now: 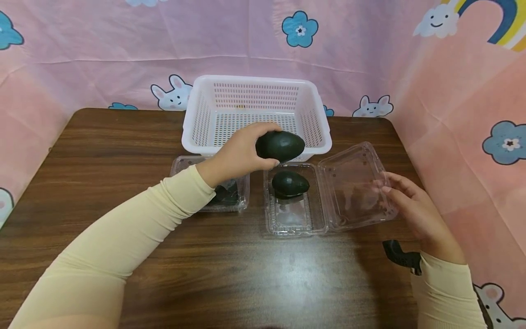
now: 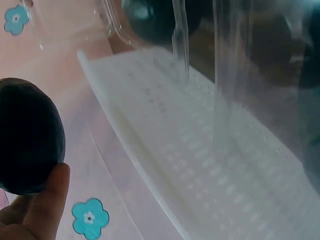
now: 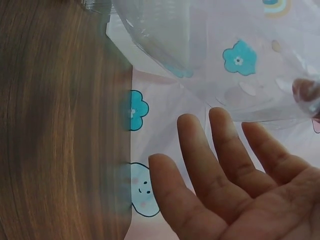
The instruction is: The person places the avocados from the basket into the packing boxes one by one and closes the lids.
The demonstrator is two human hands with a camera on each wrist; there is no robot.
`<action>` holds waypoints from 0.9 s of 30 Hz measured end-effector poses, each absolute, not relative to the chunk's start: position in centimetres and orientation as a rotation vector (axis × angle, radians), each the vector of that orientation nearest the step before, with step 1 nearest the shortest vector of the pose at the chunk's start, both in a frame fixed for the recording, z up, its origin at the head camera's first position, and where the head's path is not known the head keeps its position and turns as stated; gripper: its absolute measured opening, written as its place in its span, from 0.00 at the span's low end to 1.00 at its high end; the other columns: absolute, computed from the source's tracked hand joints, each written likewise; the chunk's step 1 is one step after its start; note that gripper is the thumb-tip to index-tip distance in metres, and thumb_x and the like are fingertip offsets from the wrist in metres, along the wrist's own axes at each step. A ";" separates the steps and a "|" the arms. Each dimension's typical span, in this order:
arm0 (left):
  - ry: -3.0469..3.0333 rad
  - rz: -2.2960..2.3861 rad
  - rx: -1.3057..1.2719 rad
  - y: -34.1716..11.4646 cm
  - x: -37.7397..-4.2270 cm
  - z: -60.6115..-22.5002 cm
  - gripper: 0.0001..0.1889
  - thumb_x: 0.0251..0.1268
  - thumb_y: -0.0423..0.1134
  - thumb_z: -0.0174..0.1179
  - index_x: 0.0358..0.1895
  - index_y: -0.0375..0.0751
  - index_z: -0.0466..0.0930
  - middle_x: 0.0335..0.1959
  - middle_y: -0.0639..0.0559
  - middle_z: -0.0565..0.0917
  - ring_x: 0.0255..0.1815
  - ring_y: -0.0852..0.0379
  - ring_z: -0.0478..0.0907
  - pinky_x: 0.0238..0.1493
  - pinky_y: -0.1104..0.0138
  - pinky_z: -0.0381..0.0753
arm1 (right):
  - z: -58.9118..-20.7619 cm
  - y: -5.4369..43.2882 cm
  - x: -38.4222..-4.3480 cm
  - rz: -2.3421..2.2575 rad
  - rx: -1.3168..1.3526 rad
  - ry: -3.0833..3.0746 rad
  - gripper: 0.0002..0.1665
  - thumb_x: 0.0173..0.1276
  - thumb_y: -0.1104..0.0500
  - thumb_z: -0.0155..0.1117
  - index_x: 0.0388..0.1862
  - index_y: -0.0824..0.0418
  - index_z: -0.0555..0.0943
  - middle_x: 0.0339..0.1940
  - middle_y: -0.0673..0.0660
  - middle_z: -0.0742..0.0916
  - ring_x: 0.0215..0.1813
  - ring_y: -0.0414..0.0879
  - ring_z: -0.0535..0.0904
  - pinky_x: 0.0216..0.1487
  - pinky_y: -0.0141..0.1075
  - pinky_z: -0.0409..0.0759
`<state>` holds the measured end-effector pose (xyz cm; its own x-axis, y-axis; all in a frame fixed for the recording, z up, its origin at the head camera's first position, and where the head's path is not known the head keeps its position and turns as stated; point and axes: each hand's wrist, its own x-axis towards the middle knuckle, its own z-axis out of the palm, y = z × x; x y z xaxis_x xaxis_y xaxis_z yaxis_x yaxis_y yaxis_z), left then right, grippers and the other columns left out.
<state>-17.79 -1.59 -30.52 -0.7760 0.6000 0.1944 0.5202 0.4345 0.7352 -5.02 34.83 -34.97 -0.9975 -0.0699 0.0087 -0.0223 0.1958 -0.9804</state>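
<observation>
My left hand (image 1: 246,148) grips a dark green avocado (image 1: 281,146) above the front rim of a white basket. Below it, a second avocado (image 1: 289,183) lies in the back part of a clear plastic clamshell box (image 1: 295,221). That box's hinged lid (image 1: 349,187) stands tilted up on the right. At its outer edge, thumb and finger of my right hand (image 1: 419,214) pinch the lid, while the other fingers (image 3: 200,155) spread out in the right wrist view. The left wrist view shows the held avocado (image 2: 30,135) against the fingers.
Behind the boxes stands the white perforated basket (image 1: 256,82). Left of the open box, partly under my left forearm, is another clear box (image 1: 242,196) with dark contents. A brown wooden table (image 1: 205,274) bears everything, with patterned pink cloth (image 1: 246,36) around it.
</observation>
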 end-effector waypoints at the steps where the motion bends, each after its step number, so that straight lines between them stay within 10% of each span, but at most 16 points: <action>1: 2.578 1.264 1.026 -1.5 -17.6 -30.6 0.33 0.51 0.37 0.70 0.64 0.41 0.71 0.65 0.47 0.73 0.61 0.51 0.71 0.58 0.57 0.73 | -34.9 34.8 -5.0 -1.969 -0.090 2.400 0.18 0.76 0.64 0.49 0.61 0.52 0.70 0.50 0.40 0.83 0.50 0.31 0.80 0.45 0.23 0.78; 27: 2.525 1.134 1.101 -0.2 -13.5 -34.5 0.32 0.53 0.38 0.71 0.64 0.42 0.72 0.63 0.46 0.74 0.60 0.49 0.72 0.56 0.56 0.74 | -34.7 34.2 -4.9 -1.949 -0.187 2.415 0.18 0.76 0.65 0.48 0.62 0.54 0.69 0.51 0.41 0.83 0.52 0.30 0.79 0.47 0.22 0.77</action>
<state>-13.47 -0.17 -34.54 -0.7152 0.6844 0.1418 0.5608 0.4407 0.7009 -4.94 34.19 -34.74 -0.9922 -0.1142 0.0501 -0.0731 0.2069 -0.9756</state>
